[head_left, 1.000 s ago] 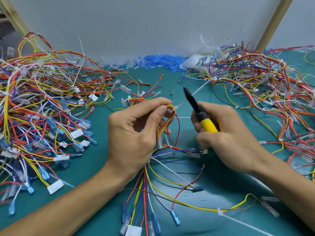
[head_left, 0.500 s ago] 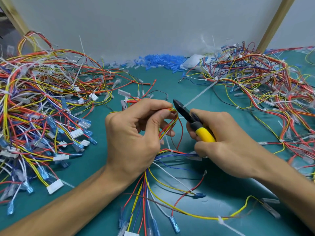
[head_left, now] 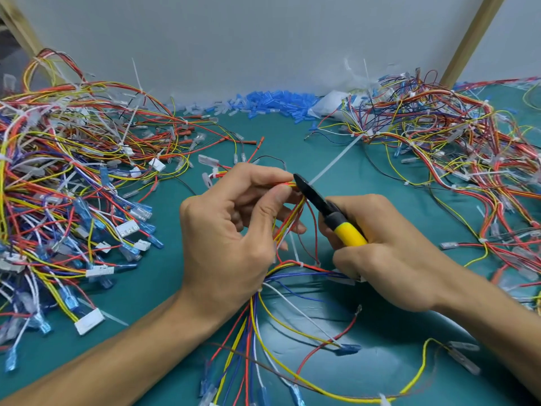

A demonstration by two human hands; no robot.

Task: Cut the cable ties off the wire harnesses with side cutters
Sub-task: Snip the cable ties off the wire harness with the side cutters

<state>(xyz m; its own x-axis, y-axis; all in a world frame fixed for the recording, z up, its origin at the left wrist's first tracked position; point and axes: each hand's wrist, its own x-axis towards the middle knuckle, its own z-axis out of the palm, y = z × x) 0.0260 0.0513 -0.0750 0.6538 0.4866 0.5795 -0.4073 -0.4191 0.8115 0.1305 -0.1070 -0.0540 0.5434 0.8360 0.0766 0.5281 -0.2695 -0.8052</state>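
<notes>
1. Centrally, the left hand point(head_left: 234, 238) pinches a looped wire harness point(head_left: 284, 266) between thumb and fingers.
2. The right hand point(head_left: 389, 259) grips yellow-handled side cutters point(head_left: 349, 234), black tip touching that harness by the left fingertips.
3. A left heap point(head_left: 73, 186) and a right heap point(head_left: 453, 148) of harnesses lie on the green mat point(head_left: 380, 332).

Teal mat point(head_left: 292, 142); black-headed, yellow-gripped side cutters point(head_left: 322, 205); red, yellow, blue and white wire harness point(head_left: 288, 266); whitish cable tie point(head_left: 333, 162); bright blue heap of sleeves point(head_left: 275, 101); pale grey wall point(head_left: 263, 39).
</notes>
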